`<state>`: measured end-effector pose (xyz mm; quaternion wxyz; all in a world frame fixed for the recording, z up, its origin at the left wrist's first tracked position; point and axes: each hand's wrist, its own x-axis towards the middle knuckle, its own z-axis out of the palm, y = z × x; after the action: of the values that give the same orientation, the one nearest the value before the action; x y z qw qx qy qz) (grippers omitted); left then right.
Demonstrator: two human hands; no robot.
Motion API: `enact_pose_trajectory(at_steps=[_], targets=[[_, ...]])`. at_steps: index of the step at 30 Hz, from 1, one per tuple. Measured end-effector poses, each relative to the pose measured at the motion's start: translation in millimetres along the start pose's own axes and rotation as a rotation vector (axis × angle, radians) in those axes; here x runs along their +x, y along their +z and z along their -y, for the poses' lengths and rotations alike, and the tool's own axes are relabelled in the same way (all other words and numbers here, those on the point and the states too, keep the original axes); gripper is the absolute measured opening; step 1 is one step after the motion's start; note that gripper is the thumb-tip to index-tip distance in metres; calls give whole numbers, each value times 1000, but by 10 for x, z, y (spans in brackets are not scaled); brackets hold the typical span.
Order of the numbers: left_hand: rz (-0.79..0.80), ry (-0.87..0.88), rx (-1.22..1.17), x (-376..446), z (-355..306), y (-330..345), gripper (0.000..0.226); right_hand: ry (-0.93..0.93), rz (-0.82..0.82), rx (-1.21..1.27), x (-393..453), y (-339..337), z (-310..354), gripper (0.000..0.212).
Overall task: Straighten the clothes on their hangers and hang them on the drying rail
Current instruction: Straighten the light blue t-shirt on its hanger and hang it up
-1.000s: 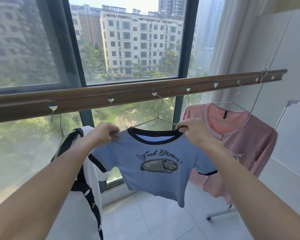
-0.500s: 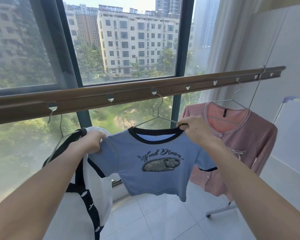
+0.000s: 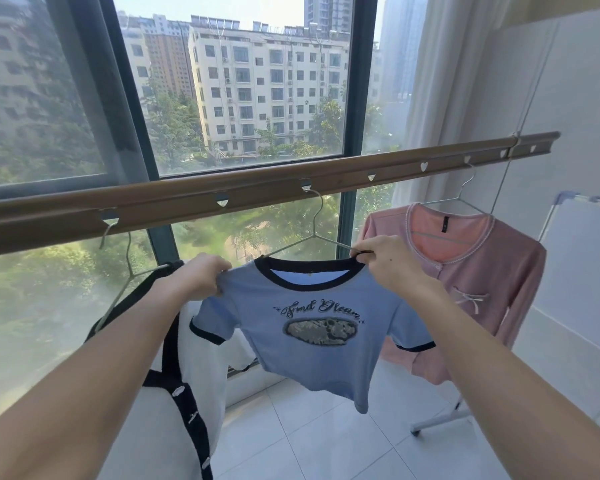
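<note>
Blue T-shirt [image 3: 312,327] hangs on a wire hanger [image 3: 314,237], hook seated in a heart-shaped slot of the brown drying rail [image 3: 257,192]. Shirt sits between a white cardigan with black trim [image 3: 174,393] on the left and a pink cardigan [image 3: 471,271] on the right, both already hung.

Left hand [image 3: 198,277]: fingers closed on the fabric at the shirt's left shoulder, bunching it. Half a second ago this hand was lower and further out, near the sleeve; a second ago it was up at the shoulder by the collar. It has gone out and come back, so the shoulder seam is being worked along the hanger arm. The left sleeve now hangs free and fairly flat below the hand.

Right hand [image 3: 385,263]: fingertips pinched on the black collar band at the right shoulder, where the wire arm passes. It has held this spot through all three moments, acting as the anchor.

Hanger hook has not left its slot; hanging is done for this garment, only the straightening is in hand.

Judgement: shirt is close to square. Hem still dips towards the right, and the body looks slightly turned. Whether the right shoulder sits fully over the wire end I cannot tell; the hand covers it.

Next likely need: let go of both shoulders, check that it hangs level.
</note>
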<state>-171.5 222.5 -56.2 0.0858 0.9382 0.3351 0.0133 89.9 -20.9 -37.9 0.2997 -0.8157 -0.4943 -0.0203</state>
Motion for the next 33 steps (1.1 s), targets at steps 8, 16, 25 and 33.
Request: enact_pose_trajectory(at_steps=[8,16,25,33], targets=[[18,-53,32,-52,160,168,45,7,-24,1,-34,-118,-34,30],[100,-166,77,-32,-74,47,43,42,-43,2,-66,-116,-105,34],[-92,98,-355,72,-514,-207,53,28,0,41,-57,-165,-91,30],[-310,141,-437,148,-716,-149,8,47,39,146,-135,-170,-158,26]])
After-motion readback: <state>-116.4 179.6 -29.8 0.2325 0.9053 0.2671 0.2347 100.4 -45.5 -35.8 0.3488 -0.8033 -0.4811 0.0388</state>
